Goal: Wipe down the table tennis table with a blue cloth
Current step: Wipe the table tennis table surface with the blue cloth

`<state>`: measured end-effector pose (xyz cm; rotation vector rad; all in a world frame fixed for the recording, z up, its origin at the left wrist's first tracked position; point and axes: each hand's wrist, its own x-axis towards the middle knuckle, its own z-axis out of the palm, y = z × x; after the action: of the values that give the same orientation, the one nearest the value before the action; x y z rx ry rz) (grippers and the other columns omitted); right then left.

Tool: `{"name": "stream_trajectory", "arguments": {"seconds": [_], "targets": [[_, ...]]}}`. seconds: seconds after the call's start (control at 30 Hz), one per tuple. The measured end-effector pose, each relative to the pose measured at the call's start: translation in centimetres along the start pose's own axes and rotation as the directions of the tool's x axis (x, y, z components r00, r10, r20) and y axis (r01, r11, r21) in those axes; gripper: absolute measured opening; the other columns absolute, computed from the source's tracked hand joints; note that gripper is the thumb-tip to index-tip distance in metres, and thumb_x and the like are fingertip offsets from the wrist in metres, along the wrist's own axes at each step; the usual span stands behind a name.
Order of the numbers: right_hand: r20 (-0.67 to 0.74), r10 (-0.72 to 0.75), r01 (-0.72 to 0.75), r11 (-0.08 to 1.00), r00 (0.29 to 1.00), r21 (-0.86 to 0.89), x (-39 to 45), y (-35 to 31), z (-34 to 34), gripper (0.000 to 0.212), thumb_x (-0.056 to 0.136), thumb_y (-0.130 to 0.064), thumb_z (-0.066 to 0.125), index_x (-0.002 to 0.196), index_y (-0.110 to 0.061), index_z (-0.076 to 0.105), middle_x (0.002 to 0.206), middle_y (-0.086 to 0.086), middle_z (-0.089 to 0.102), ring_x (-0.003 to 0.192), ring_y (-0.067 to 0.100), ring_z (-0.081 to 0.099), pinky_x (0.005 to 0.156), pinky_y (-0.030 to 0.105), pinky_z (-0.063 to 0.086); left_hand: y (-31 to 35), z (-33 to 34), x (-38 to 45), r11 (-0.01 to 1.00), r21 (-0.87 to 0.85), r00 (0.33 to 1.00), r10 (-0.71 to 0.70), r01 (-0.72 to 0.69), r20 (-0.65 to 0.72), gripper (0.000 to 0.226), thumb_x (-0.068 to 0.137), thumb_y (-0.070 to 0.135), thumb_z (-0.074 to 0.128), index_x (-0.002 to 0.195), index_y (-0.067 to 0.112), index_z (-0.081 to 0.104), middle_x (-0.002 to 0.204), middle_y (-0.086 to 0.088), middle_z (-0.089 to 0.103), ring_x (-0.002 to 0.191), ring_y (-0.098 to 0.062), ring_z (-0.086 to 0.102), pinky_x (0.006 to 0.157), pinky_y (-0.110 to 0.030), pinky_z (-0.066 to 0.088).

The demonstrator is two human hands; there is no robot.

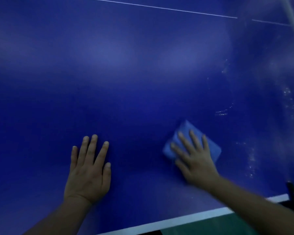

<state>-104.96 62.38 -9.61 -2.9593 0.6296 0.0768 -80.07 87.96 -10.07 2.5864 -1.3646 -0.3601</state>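
The dark blue table tennis table (126,82) fills nearly the whole view. A folded light blue cloth (187,131) lies flat on it at the lower right. My right hand (193,158) presses down on the cloth with straight, spread fingers and covers most of it. My left hand (89,168) rests flat on the bare table surface to the left, fingers straight, holding nothing.
The table's white edge line (176,219) runs along the near side, with green floor (210,226) below it. A thin white centre line (159,8) crosses the far top. Whitish dust streaks (251,158) mark the surface at the right. A dark net clamp (293,194) stands at the right edge.
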Motion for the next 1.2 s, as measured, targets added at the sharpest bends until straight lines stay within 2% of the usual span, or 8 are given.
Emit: {"name": "stream_trajectory", "arguments": {"seconds": [0.17,0.27,0.37,0.63,0.73,0.83,1.03,1.2], "targets": [[0.119,-0.216,0.218,0.976,0.969,-0.010,-4.7,0.6,-0.4,0.049,0.103,-0.054,0.030,0.150,-0.041,0.037,0.161,0.002,0.030,0.148,0.039,0.025,0.109,0.068,0.025,0.0,-0.2,0.2,1.000,0.003,1.000,0.009,-0.009,-0.005,0.062,0.096,0.041,0.031,0.150,0.012,0.039,0.162,-0.017,0.023,0.152,-0.032,0.011,0.122,-0.054,0.003],[-0.010,0.173,-0.173,0.985,0.985,0.008,1.4,1.7,-0.5,0.053,0.102,-0.057,0.025,0.151,-0.040,0.033,0.161,0.000,0.031,0.149,0.034,0.021,0.112,0.068,0.021,0.0,-0.2,0.3,1.000,0.000,1.000,0.006,-0.006,-0.008,0.064,0.095,0.044,0.030,0.151,0.014,0.038,0.162,-0.017,0.022,0.152,-0.031,0.009,0.122,-0.052,0.001],[-0.017,0.500,-0.497,0.864,0.866,0.082,5.0,-0.6,-0.5,0.053,0.101,-0.055,0.029,0.153,-0.045,0.027,0.166,-0.008,0.015,0.154,0.026,0.003,0.120,0.061,0.002,-0.1,-0.2,0.3,1.000,-0.006,1.000,0.007,-0.007,-0.012,0.069,0.093,0.049,0.027,0.152,0.015,0.036,0.163,-0.017,0.020,0.153,-0.031,0.007,0.122,-0.052,0.000],[0.175,0.046,-0.051,0.998,0.983,0.026,-10.5,-7.6,0.9,0.051,0.104,-0.058,0.019,0.154,-0.050,0.015,0.167,-0.009,0.007,0.154,0.026,-0.004,0.120,0.059,-0.001,-0.3,-0.8,0.0,0.995,-0.103,0.998,0.017,-0.011,0.059,0.081,0.088,0.059,0.013,0.158,0.020,0.020,0.167,-0.007,0.000,0.152,-0.019,-0.013,0.121,-0.043,-0.014],[0.141,0.297,-0.306,0.951,0.944,0.042,-6.9,-6.4,0.3,0.053,0.102,-0.059,0.019,0.153,-0.051,0.013,0.167,-0.011,0.004,0.154,0.023,-0.008,0.118,0.063,0.001,-0.4,-1.3,-1.6,0.983,-0.172,0.997,0.067,-0.059,0.042,0.080,0.089,0.056,0.017,0.158,0.015,0.021,0.167,-0.008,0.001,0.153,-0.018,-0.011,0.122,-0.041,-0.013],[0.091,0.667,-0.672,0.727,0.740,0.137,-1.6,-10.2,0.4,0.054,0.102,-0.055,0.028,0.154,-0.049,0.016,0.167,-0.011,0.001,0.154,0.025,-0.009,0.120,0.060,-0.007,0.9,-0.7,-5.5,0.981,-0.142,0.991,0.133,-0.135,-0.024,0.071,0.093,0.046,0.025,0.154,0.009,0.030,0.165,-0.014,0.014,0.153,-0.025,0.001,0.123,-0.041,-0.009],[0.022,0.384,-0.385,0.919,0.923,0.084,-8.5,-16.6,2.5,0.052,0.101,-0.053,0.032,0.151,-0.043,0.032,0.165,-0.006,0.020,0.154,0.030,0.008,0.119,0.062,0.008,3.1,2.2,-10.1,0.989,-0.058,0.991,0.135,-0.136,-0.018,0.066,0.096,0.039,0.029,0.152,0.004,0.033,0.162,-0.019,0.022,0.152,-0.032,0.010,0.123,-0.051,0.001],[0.081,0.658,-0.662,0.749,0.749,0.037,-13.4,-9.3,1.8,0.056,0.100,-0.057,0.022,0.154,-0.045,0.022,0.167,-0.008,0.008,0.154,0.027,0.000,0.121,0.059,0.001,3.5,2.3,-9.8,0.991,-0.008,0.991,0.132,-0.132,0.014,0.065,0.097,0.041,0.026,0.153,0.007,0.031,0.163,-0.016,0.019,0.153,-0.029,0.006,0.123,-0.052,0.002]]}}
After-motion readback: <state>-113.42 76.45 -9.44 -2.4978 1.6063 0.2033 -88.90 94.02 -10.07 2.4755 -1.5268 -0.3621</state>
